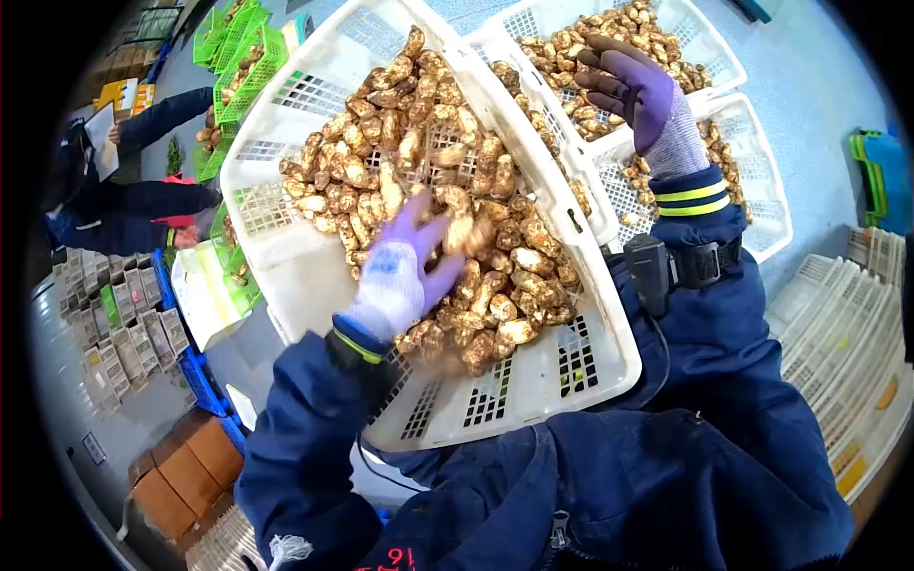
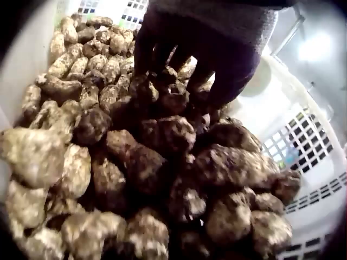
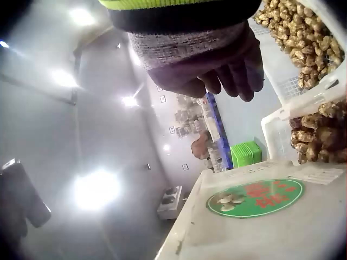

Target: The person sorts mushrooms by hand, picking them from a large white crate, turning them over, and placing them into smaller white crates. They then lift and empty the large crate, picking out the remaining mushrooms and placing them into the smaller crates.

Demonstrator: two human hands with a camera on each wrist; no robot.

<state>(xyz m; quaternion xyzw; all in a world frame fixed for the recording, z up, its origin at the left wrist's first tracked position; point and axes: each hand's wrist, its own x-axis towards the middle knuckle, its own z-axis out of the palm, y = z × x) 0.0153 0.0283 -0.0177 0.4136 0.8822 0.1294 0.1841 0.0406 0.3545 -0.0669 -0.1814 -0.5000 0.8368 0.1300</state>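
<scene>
My left hand (image 1: 400, 271), in a purple-palmed knit glove, reaches into a white plastic crate (image 1: 286, 276) heaped with knobbly brown-and-cream taro tubers (image 1: 533, 259). Its fingers are spread against the heap, and the tubers by the fingertips are blurred. Seen from the left wrist, the gloved fingers (image 2: 203, 76) point down among the taro tubers (image 2: 146, 162), none clasped. My right hand (image 1: 647, 100), in a matching glove, is raised beyond the crate's right side with fingers extended and nothing held. The right wrist view shows that hand (image 3: 217, 67) above the crate's labelled wall (image 3: 255, 216).
More white crates of taro (image 1: 666, 38) stand at the upper right. Stacked white crates (image 1: 838, 352) are on the right. Green baskets (image 1: 257, 71) line the left, near another person's dark sleeve (image 1: 167, 119). Cardboard boxes (image 1: 186, 471) sit at the lower left.
</scene>
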